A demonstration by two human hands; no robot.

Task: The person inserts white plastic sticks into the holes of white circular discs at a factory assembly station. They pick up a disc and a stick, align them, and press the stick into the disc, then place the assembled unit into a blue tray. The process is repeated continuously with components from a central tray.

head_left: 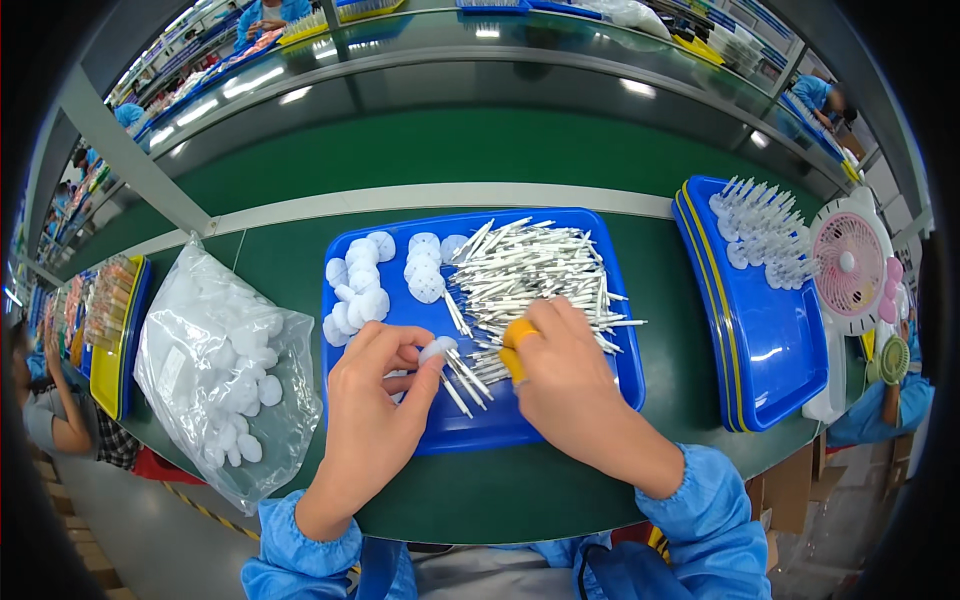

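Over the front of a blue tray [450, 438], my left hand [378, 385] pinches a small white round disc [437, 349]. Several thin white sticks [463, 383] with grey tips stand out of this disc, pointing down and to the right. My right hand [565, 380], with yellow covers on its fingertips, reaches the lower edge of a large pile of the same sticks [535, 270]. Its fingers are pressed together, and what lies between them is hidden. Loose white discs [362, 275] lie in overlapping rows at the tray's left.
Left of the tray lies a clear plastic bag [225, 370] full of white discs. Stacked blue and yellow trays [770, 370] stand at the right, the top one holding discs with upright sticks [765, 230]. Beside them is a pink and white fan [848, 262]. Other people sit farther off.
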